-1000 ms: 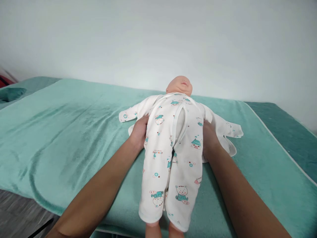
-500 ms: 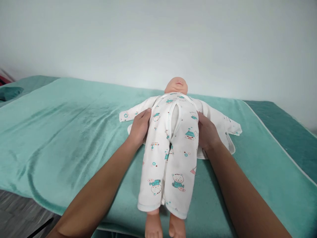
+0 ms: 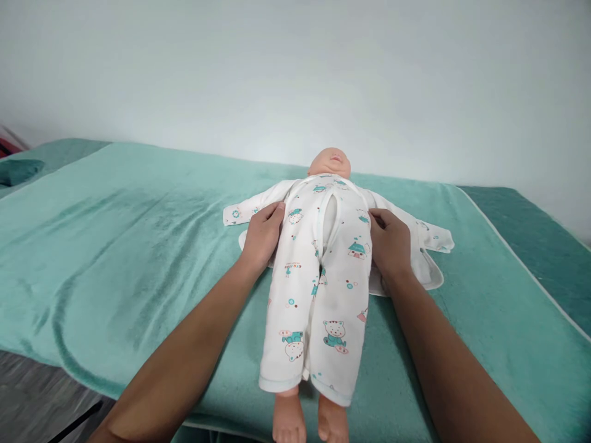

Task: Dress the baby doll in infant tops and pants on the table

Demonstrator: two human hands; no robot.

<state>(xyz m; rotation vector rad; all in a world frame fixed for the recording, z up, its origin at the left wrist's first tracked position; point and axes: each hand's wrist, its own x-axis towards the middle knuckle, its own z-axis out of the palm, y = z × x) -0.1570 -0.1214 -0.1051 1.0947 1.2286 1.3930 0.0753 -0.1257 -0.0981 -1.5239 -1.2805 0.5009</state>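
Note:
A baby doll (image 3: 330,162) lies on its back on a teal blanket (image 3: 129,240), head toward the wall, bare feet at the near edge. It wears a white printed romper (image 3: 318,289) whose front gapes open at the chest and whose empty sleeves spread to both sides. My left hand (image 3: 263,237) is cupped against the doll's left flank, fingers curved onto the romper. My right hand (image 3: 390,243) presses the other flank, fingers laid over the cloth. Both hands hold the torso between them.
The blanket covers a padded table with a darker teal cover (image 3: 535,240) showing at the right. A plain white wall (image 3: 295,74) stands behind. A dark teal cushion (image 3: 18,171) lies at the far left. Grey floor (image 3: 32,400) shows at the lower left.
The doll has slid a little away from me, so its bare feet show below the romper legs. Both hands have come up from under the sides onto the doll's flanks.

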